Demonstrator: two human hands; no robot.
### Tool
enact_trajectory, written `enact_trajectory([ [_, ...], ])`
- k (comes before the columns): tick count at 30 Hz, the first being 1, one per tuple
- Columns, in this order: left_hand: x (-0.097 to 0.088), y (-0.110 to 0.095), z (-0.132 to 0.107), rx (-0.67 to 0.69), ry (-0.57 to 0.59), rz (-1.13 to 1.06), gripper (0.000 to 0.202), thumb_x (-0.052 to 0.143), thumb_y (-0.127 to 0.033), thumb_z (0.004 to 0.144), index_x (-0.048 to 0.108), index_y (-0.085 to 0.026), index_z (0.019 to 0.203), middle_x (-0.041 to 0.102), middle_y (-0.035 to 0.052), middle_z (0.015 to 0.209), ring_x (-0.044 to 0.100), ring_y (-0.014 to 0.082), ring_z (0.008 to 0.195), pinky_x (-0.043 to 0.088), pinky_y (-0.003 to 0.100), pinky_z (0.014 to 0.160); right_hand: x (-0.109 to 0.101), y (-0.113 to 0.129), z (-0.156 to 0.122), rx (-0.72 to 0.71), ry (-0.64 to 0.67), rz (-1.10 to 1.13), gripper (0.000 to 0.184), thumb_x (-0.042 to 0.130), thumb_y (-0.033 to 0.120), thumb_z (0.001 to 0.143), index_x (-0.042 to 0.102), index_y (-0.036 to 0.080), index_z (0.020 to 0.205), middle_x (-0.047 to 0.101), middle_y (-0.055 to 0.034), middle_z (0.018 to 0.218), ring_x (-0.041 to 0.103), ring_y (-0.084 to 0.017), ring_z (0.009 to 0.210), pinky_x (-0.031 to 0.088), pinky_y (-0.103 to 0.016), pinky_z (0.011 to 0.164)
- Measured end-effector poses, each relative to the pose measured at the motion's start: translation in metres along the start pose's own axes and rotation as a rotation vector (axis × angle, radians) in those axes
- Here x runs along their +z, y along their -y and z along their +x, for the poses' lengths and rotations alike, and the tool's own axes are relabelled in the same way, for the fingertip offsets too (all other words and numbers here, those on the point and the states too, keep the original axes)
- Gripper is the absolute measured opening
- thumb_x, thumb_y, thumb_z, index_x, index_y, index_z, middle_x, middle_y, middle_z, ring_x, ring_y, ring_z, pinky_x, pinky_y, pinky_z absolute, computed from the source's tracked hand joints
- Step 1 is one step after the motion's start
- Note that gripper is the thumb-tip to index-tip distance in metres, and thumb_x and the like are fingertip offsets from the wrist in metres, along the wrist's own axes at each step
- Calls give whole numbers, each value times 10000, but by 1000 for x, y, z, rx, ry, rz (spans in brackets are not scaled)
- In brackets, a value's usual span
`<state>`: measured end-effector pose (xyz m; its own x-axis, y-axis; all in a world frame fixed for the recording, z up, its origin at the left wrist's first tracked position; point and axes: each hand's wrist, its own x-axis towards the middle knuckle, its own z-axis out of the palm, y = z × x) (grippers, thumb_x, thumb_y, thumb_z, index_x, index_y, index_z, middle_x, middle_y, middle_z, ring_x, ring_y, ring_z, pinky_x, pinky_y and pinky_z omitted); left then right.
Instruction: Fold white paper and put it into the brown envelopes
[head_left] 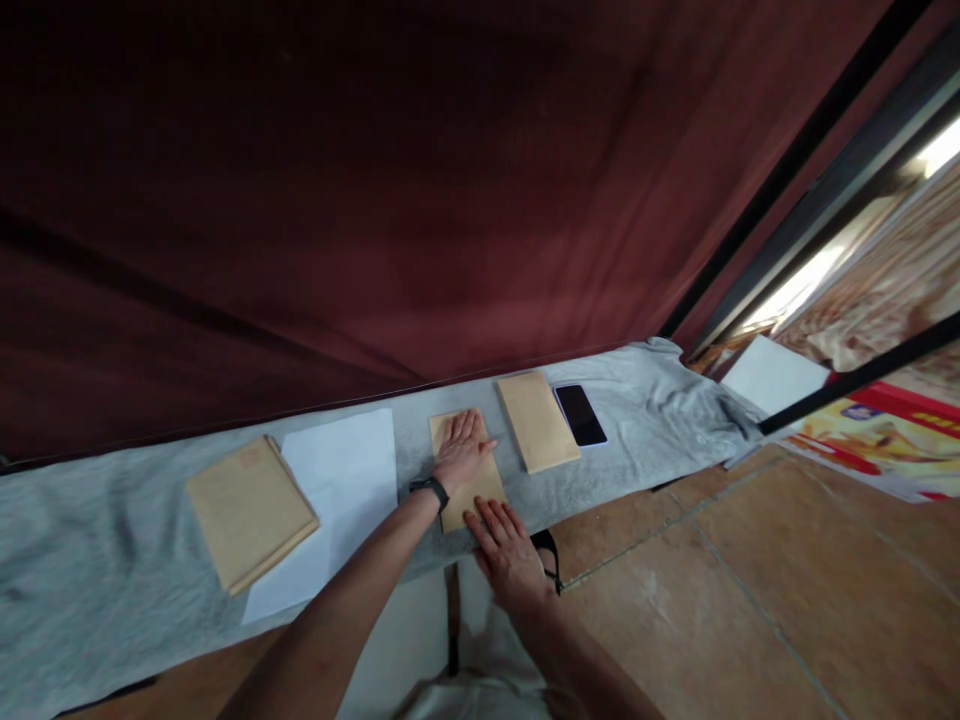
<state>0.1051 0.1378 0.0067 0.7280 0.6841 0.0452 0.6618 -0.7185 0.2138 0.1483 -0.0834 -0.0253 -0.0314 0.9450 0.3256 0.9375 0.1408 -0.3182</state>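
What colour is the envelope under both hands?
The envelope is plain tan brown; head view.

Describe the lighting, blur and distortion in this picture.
Head view: dim, the dark red curtain barely lit; glare blows out the strip at upper right; wide-angle distortion bends the grey cloth; the left hand and right hand, flat on the brown envelope, look sharp.

Maroon curtain (pixel 375 200) behind grey-clothed bench (pixel 90 560); tan tile floor (pixel 787 600) right.
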Motion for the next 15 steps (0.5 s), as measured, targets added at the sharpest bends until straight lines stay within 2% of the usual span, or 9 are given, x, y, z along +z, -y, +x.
enact_trajectory([
  [9, 0, 11, 18, 5, 42, 44, 622, 306, -426, 1027, 357, -83, 1543, 356, 178, 1615, 239, 313, 1532, 114, 527, 1248, -4, 0, 1, -4, 45, -2, 687, 525, 191, 951, 290, 216, 1595, 315, -87, 1644, 354, -280, 1477, 325, -473, 1207],
  [15, -11, 11, 24, 11, 52, 6, 587, 304, -366, 1023, 375, -92, 1538, 362, 181, 1610, 254, 311, 1528, 142, 547, 1248, -2, -1, 1, -12, 33, 3, 698, 543, 192, 933, 308, 217, 1589, 333, -95, 1635, 371, -277, 1467, 331, -475, 1204],
])
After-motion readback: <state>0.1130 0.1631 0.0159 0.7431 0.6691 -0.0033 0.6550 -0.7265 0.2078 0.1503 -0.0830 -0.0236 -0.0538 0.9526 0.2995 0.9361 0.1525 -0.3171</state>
